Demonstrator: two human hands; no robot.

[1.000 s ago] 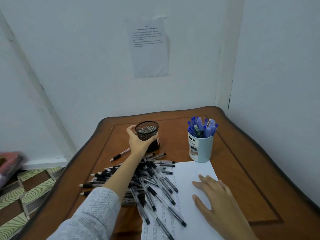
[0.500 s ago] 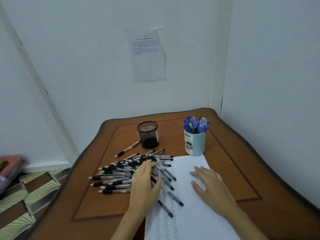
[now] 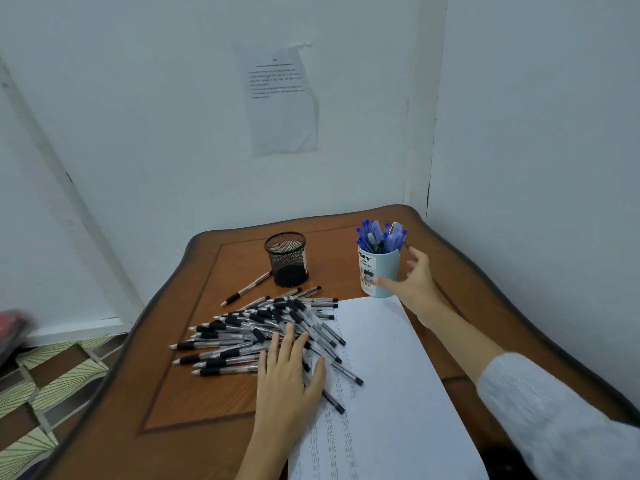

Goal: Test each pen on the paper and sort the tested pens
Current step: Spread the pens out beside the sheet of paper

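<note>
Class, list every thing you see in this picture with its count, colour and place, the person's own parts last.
table: one, brown wood, in the room's corner.
paper: one, white, scribbled, table's near right.
pile of pens: many, clear with black grips, table's left, some overlapping the paper.
mesh cup: one, black, table's far side.
lone pen: one, black grip, left of the mesh cup.
light blue cup: one, right of the mesh cup, holding blue pens.
notice: one, white, on the wall.
left hand: one, flat on the pile.
right hand: one, open, at the light blue cup.
</note>
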